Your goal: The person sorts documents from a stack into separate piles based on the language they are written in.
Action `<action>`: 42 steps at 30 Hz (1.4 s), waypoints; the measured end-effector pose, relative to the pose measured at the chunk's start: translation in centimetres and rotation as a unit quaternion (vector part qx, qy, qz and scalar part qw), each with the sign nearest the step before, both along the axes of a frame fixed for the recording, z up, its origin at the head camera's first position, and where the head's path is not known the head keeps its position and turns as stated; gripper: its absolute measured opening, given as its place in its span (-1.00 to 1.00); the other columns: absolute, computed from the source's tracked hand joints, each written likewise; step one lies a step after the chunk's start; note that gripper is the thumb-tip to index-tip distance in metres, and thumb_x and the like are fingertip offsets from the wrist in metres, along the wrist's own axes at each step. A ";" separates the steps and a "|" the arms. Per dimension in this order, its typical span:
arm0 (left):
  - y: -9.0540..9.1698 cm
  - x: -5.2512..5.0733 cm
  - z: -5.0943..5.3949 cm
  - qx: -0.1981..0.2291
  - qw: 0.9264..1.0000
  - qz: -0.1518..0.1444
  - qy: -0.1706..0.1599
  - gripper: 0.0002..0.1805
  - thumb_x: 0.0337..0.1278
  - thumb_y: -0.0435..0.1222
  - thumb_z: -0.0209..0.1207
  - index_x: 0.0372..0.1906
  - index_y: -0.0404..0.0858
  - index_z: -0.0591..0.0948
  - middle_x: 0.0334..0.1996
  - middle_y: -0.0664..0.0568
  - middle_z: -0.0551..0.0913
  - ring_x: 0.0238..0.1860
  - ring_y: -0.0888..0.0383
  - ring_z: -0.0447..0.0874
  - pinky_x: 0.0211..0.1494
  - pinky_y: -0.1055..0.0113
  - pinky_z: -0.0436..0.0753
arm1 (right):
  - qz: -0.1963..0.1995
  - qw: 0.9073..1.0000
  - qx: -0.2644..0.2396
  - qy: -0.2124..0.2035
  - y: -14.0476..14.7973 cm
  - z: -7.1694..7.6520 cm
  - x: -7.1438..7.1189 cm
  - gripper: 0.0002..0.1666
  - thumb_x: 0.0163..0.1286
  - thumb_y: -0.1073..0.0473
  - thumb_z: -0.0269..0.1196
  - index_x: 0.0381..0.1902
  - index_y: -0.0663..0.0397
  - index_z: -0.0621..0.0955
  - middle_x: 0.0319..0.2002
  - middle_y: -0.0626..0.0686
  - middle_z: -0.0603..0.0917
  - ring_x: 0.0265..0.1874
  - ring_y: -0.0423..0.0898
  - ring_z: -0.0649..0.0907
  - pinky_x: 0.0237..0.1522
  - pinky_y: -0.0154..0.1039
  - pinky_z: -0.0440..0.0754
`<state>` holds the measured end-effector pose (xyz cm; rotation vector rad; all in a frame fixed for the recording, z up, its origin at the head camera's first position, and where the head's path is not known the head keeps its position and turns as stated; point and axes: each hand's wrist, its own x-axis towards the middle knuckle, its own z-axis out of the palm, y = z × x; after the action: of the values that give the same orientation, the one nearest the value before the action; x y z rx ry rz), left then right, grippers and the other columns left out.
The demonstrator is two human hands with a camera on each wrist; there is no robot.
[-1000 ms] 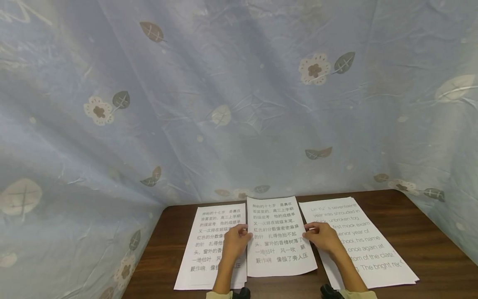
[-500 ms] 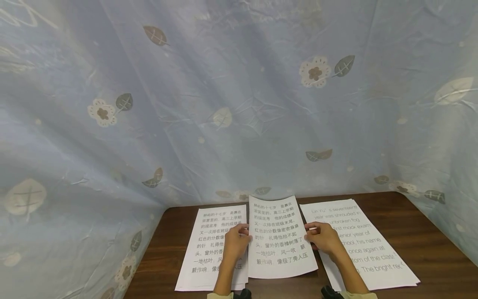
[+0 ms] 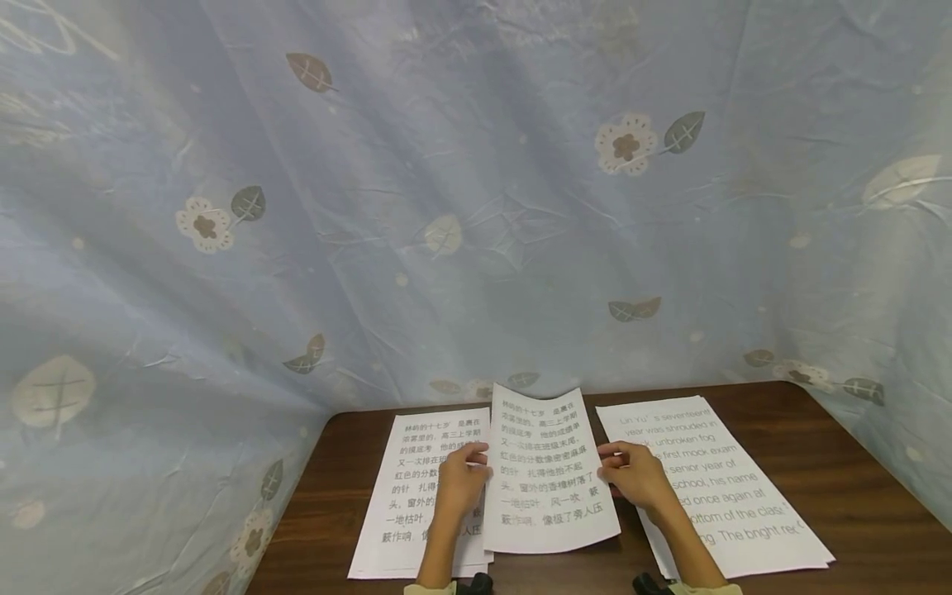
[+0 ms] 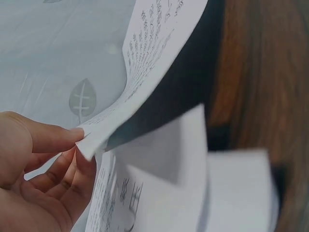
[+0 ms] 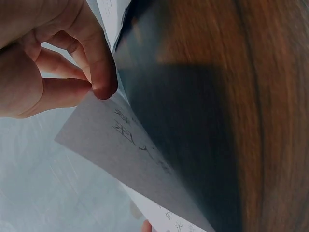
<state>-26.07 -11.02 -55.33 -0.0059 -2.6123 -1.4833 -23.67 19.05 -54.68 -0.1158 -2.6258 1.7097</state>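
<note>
A white sheet of paper [image 3: 546,487] printed with Chinese characters is held above the table between both hands, bowed so that its middle sags. My left hand [image 3: 459,483] pinches its left edge between thumb and fingers; the left wrist view shows the pinched paper [image 4: 145,82] raised off what lies below. On the opposite edge, my right hand [image 3: 635,478] pinches the sheet the same way, and a shadow falls on the wood beneath it in the right wrist view. Under the left hand lies a stack of Chinese-printed sheets [image 3: 409,496]. The right forearm crosses a stack of English-printed sheets [image 3: 732,487].
The dark brown wooden table [image 3: 840,471] has rounded far corners. A pale blue curtain [image 3: 476,207] patterned with flowers and leaves hangs behind it and along the sides. Both stacks have slightly uneven edges.
The held sheet has risen and bowed more, and then shifted slightly left with both hands. More of the English text beside my right hand now shows.
</note>
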 end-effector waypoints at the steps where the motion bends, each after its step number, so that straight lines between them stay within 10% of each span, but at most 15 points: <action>1: -0.2 0.0 0.0 -0.002 1.000 0.000 0.001 -0.58 0.21 -0.46 0.34 0.19 -0.32 0.73 -0.15 -0.07 0.79 -0.24 0.19 0.75 -0.25 0.37 0.75 | 0.001 1.000 0.000 0.002 -0.2 0.0 0.0 -0.52 0.35 0.37 0.38 0.23 0.35 0.67 -0.12 0.18 0.76 -0.21 -0.05 0.78 -0.22 -0.07 0.86; 42: -9.8 0.7 0.5 -0.007 0.999 0.034 0.011 -0.57 0.21 -0.52 0.33 0.20 -0.36 0.73 -0.11 -0.16 0.79 -0.26 0.14 0.70 -0.30 0.40 0.70 | 0.017 0.992 -0.122 0.012 -8.1 -1.3 -0.3 -0.51 0.29 0.43 0.38 0.21 0.33 0.68 -0.11 0.19 0.77 -0.23 -0.05 0.79 -0.19 -0.06 0.87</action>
<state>-25.42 -20.78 -54.79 0.0636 -2.5786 -1.4359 -23.99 10.91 -55.96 -0.0510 -2.4035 2.0233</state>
